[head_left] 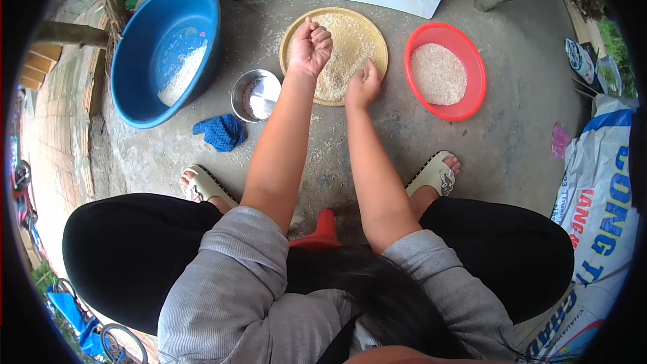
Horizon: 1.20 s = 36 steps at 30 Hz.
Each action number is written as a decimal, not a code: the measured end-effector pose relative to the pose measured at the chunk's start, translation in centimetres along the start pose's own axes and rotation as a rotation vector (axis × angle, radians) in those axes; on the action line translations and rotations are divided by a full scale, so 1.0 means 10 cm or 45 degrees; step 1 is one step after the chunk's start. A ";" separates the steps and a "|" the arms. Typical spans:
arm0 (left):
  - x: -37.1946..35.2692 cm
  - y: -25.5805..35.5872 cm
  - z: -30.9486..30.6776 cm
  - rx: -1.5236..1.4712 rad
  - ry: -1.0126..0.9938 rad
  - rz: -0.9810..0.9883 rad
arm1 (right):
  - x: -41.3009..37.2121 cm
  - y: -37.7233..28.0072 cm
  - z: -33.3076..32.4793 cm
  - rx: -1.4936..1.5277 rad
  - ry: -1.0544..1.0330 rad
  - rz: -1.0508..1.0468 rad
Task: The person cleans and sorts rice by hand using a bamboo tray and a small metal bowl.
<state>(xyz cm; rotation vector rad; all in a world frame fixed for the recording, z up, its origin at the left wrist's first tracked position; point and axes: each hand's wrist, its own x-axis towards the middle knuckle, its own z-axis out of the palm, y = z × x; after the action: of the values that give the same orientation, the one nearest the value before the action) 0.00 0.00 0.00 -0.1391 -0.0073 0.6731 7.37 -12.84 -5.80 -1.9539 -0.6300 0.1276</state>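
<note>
My left hand is raised over the left part of a round woven winnowing tray, palm turned up and fingers curled in. Whatever it may hold is hidden. My right hand is at the tray's lower right rim, thumb up and fingers curled; I cannot see whether they hold rice or the rim. Pale rice grains lie spread across the tray, heaped near the middle.
A blue basin with white grain and a steel bowl stand left. Near them lies a blue knitted cloth. To the right are a red basin of rice and printed sacks. Grains are scattered on the concrete floor.
</note>
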 end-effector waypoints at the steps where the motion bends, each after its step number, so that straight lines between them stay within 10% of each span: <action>1: 0.00 -0.05 0.16 0.040 0.029 0.012 | 0.08 -0.01 0.06 0.370 0.034 0.198; 6: -0.23 -0.17 0.83 0.565 0.196 0.097 | 0.18 -0.56 0.00 1.636 -0.173 1.275; 9: -0.38 -0.20 1.12 0.825 0.209 0.174 | 0.07 -0.84 -0.03 1.788 -0.528 1.401; 27: -1.04 0.03 1.95 1.400 -0.109 0.496 | -0.33 -1.51 0.19 2.085 -0.960 1.456; 36: -1.29 0.20 1.91 1.618 -0.260 0.218 | -0.36 -1.70 0.27 2.053 -0.942 1.518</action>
<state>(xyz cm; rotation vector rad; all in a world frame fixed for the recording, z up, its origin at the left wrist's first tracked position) -12.29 -4.08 19.13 1.1607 0.2355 0.7533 -2.95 -6.76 7.02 -0.3641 0.3371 1.5671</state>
